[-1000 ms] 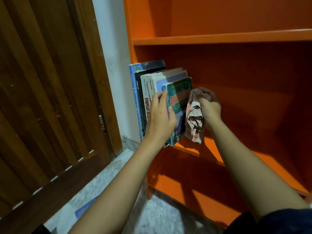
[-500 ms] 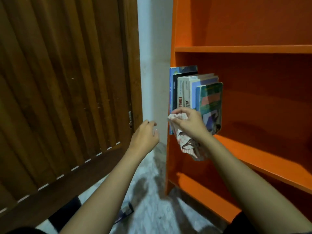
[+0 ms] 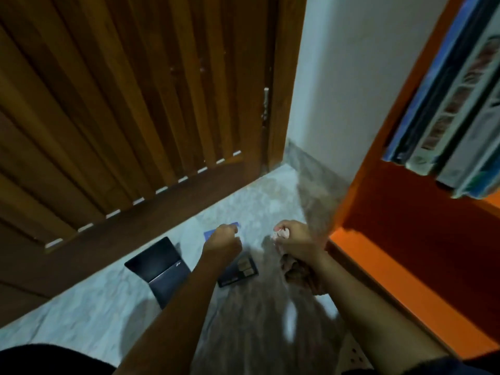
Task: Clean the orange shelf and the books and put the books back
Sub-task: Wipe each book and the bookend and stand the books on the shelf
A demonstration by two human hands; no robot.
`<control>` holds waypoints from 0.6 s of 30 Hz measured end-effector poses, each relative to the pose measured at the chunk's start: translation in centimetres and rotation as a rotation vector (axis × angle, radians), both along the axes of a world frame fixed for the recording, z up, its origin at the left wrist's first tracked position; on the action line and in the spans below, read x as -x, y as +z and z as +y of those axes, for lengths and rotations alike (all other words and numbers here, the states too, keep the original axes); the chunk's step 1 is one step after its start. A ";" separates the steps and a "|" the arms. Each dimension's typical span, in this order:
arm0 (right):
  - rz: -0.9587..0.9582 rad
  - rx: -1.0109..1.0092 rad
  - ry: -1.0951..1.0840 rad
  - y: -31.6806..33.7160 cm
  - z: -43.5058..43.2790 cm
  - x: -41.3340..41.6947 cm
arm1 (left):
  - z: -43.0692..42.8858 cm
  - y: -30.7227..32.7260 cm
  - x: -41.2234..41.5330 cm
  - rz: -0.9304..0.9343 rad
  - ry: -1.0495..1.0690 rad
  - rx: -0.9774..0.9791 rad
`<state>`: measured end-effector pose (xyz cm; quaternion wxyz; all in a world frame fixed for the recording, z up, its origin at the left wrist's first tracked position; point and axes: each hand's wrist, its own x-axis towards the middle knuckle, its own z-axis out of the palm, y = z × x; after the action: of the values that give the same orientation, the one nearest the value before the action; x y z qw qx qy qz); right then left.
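Currently the right grip (image 3: 297, 244) is clenched round the crumpled cloth (image 3: 282, 234), low beside the orange shelf (image 3: 400, 285); the left grip (image 3: 223, 240) hangs curled over the books on the floor (image 3: 81, 307), and I cannot tell whether it holds anything. A labelled dark book (image 3: 240, 272) lies by the left wrist and another dark book (image 3: 155, 266) to its left. The blue book (image 3: 209, 234) lies flat just under the left knuckles, long axis roughly left-right, so the left grip is judged nearer for the pick-up. Farther off, shelved books (image 3: 443, 117) stand at the shelf's left end; no writing is legible.
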<state>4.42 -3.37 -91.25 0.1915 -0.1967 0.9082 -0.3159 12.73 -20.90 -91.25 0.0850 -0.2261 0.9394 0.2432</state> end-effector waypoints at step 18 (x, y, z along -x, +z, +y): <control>-0.275 -0.145 -0.046 -19.2 -7.8 -0.9 | -4.9 -18.8 -1.3 -0.270 0.258 -0.143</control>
<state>5.28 -11.18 -110.42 0.3203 -0.1164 0.8981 -0.2780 14.07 -25.77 -110.01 0.1944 -0.3688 0.8629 0.2857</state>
